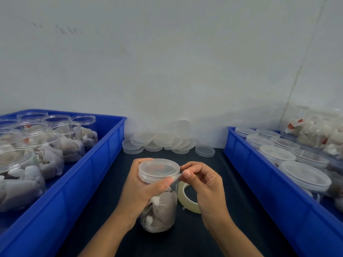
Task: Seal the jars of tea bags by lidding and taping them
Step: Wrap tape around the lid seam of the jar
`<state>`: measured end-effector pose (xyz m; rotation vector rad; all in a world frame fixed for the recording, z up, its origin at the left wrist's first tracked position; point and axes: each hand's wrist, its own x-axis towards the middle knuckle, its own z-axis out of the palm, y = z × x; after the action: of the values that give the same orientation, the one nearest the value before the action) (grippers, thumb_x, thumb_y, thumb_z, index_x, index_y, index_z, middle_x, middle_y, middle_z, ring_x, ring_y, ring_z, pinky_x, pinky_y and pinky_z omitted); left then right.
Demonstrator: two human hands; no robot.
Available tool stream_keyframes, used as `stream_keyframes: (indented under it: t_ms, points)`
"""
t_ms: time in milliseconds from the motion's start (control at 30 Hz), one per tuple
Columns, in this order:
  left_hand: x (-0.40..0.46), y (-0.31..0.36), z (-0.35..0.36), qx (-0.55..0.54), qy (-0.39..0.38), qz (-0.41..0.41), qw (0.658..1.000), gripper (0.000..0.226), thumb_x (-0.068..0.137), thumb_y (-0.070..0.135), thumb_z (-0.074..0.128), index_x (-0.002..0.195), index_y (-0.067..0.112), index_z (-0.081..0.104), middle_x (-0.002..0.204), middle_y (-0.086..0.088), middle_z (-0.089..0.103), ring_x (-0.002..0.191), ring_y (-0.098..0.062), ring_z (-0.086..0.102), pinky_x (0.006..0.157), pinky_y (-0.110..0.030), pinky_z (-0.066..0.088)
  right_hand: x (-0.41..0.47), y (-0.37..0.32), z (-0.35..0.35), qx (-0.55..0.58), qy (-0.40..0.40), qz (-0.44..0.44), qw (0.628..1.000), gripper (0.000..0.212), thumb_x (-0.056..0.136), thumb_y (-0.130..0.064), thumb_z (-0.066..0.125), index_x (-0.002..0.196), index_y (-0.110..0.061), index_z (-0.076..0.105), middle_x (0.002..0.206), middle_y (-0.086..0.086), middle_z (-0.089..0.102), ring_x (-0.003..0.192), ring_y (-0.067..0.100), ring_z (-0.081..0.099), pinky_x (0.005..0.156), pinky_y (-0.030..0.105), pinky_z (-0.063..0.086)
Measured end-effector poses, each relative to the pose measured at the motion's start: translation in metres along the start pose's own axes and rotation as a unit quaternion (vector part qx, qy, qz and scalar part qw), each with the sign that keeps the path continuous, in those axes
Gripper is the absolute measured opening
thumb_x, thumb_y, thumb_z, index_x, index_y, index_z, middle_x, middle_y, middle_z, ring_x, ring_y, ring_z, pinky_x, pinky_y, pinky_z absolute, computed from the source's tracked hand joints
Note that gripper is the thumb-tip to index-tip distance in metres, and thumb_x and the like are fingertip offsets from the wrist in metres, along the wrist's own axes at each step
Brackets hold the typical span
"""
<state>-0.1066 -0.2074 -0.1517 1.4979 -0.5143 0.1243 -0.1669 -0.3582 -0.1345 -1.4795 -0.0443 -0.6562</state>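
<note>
A clear jar [159, 210] filled with tea bags stands on the dark table in front of me, with a clear lid [159, 168] on top. My left hand [141, 190] grips the jar from the left, thumb pressed on the lid's rim. My right hand [202, 184] pinches a strip of clear tape [178, 176] at the right side of the lid's rim. A roll of tape [187, 197] lies on the table behind the jar, partly hidden by my right hand.
A blue bin [89, 179] on the left holds several open jars of tea bags. A blue bin [259, 182] on the right holds several lidded jars. Loose clear lids [163, 140] are piled at the back against the wall.
</note>
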Motion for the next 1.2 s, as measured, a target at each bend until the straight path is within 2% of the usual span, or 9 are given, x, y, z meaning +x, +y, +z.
stream_keyframes:
  t_ms: [333, 467, 533, 600, 700, 767, 867, 967, 1200]
  points:
    - [0.001, -0.003, -0.002, -0.02, -0.025, 0.0, 0.999, 0.082, 0.046, 0.051, 0.082, 0.114, 0.018, 0.053, 0.102, 0.016, 0.069, 0.095, -0.002, 0.066, 0.074, -0.011, 0.051, 0.002, 0.006, 0.007, 0.066, -0.011, 0.063, 0.996, 0.014, 0.084, 0.004, 0.064, 0.071, -0.002, 0.063, 0.082, 0.002, 0.065, 0.08, 0.019, 0.06, 0.074, 0.027, 0.052]
    - [0.001, -0.002, 0.0, -0.014, -0.025, 0.005, 1.0, 0.082, 0.045, 0.052, 0.082, 0.114, 0.019, 0.052, 0.102, 0.018, 0.068, 0.096, 0.0, 0.065, 0.074, -0.01, 0.05, 0.003, 0.008, 0.005, 0.115, -0.028, 0.127, 0.985, 0.016, 0.083, 0.0, 0.064, 0.068, -0.005, 0.063, 0.081, 0.002, 0.065, 0.082, 0.022, 0.058, 0.086, 0.043, 0.049]
    - [0.001, -0.001, 0.001, -0.011, -0.024, 0.01, 1.0, 0.082, 0.045, 0.051, 0.082, 0.114, 0.018, 0.052, 0.101, 0.018, 0.068, 0.095, 0.0, 0.066, 0.073, -0.01, 0.05, 0.005, 0.009, 0.003, 0.158, -0.057, 0.168, 0.971, 0.012, 0.079, -0.004, 0.064, 0.067, -0.006, 0.062, 0.083, 0.006, 0.066, 0.084, 0.024, 0.06, 0.089, 0.044, 0.049]
    - [0.0, -0.001, 0.003, -0.015, -0.025, 0.016, 0.999, 0.081, 0.046, 0.048, 0.082, 0.114, 0.014, 0.053, 0.101, 0.015, 0.069, 0.094, -0.002, 0.067, 0.073, -0.011, 0.051, 0.005, 0.013, 0.002, 0.242, -0.079, 0.225, 0.941, 0.008, 0.075, -0.009, 0.065, 0.078, -0.004, 0.059, 0.088, 0.01, 0.066, 0.087, 0.024, 0.061, 0.089, 0.037, 0.049]
    - [-0.001, -0.001, 0.005, -0.021, -0.028, 0.021, 0.999, 0.082, 0.046, 0.045, 0.083, 0.114, 0.011, 0.053, 0.102, 0.009, 0.07, 0.095, -0.006, 0.067, 0.073, -0.013, 0.051, 0.001, 0.02, 0.005, 0.332, -0.114, 0.252, 0.902, 0.044, 0.086, -0.013, 0.059, 0.125, 0.006, 0.05, 0.116, 0.022, 0.062, 0.108, 0.029, 0.059, 0.1, 0.038, 0.047]
    - [-0.001, -0.002, 0.007, -0.021, -0.025, 0.021, 0.999, 0.083, 0.045, 0.046, 0.083, 0.114, 0.011, 0.053, 0.103, 0.003, 0.069, 0.095, -0.006, 0.067, 0.075, -0.014, 0.052, -0.001, 0.022, 0.006, 0.332, -0.139, 0.23, 0.904, 0.053, 0.094, -0.024, 0.05, 0.137, 0.008, 0.041, 0.131, 0.024, 0.056, 0.122, 0.031, 0.055, 0.105, 0.039, 0.045]
    - [-0.001, 0.001, 0.01, -0.009, -0.021, 0.007, 1.0, 0.087, 0.04, 0.048, 0.085, 0.114, 0.016, 0.051, 0.108, -0.001, 0.065, 0.094, -0.001, 0.065, 0.074, -0.012, 0.051, -0.001, 0.021, 0.01, 0.297, -0.145, 0.208, 0.921, 0.057, 0.098, -0.039, 0.038, 0.136, 0.004, 0.043, 0.135, 0.025, 0.054, 0.13, 0.034, 0.049, 0.111, 0.045, 0.037]
    - [0.0, 0.002, 0.012, -0.001, -0.005, -0.009, 1.0, 0.093, 0.039, 0.044, 0.098, 0.11, 0.022, 0.041, 0.108, 0.002, 0.057, 0.086, 0.011, 0.062, 0.068, -0.007, 0.048, 0.0, 0.016, 0.012, 0.262, -0.124, 0.188, 0.938, 0.054, 0.095, -0.034, 0.044, 0.135, 0.002, 0.041, 0.13, 0.023, 0.058, 0.123, 0.034, 0.055, 0.108, 0.045, 0.041]
    - [0.0, -0.007, 0.007, 0.05, -0.044, -0.03, 0.997, 0.084, 0.048, 0.035, 0.085, 0.113, 0.034, 0.031, 0.113, 0.013, 0.05, 0.091, 0.019, 0.056, 0.067, -0.008, 0.05, -0.002, 0.014, 0.015, 0.226, -0.07, 0.205, 0.95, 0.035, 0.102, -0.027, 0.041, 0.126, -0.004, 0.049, 0.12, 0.015, 0.064, 0.115, 0.027, 0.059, 0.104, 0.041, 0.046]
